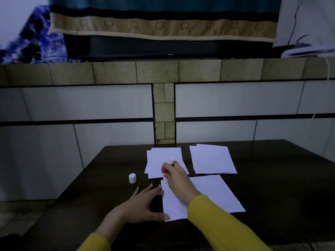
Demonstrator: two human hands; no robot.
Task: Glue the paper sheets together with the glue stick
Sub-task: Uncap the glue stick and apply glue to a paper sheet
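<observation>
The glue stick (169, 164), held near-upright with its lower end on the near paper sheet's (208, 192) far-left corner, is gripped by the right hand (176, 176), while the left hand (143, 203) is spread flat along that sheet's left edge.

White paper sheets (212, 159) lay on the dark brown table (272, 178). The glue stick (169, 164) was red and white, its cap (132, 178) white, the sleeves (223, 223) mustard yellow, the far cloth (163, 26) teal with a tan monogrammed band.

Glue stick (170, 164) middle and tip behind right-hand fingers (169, 172).
</observation>
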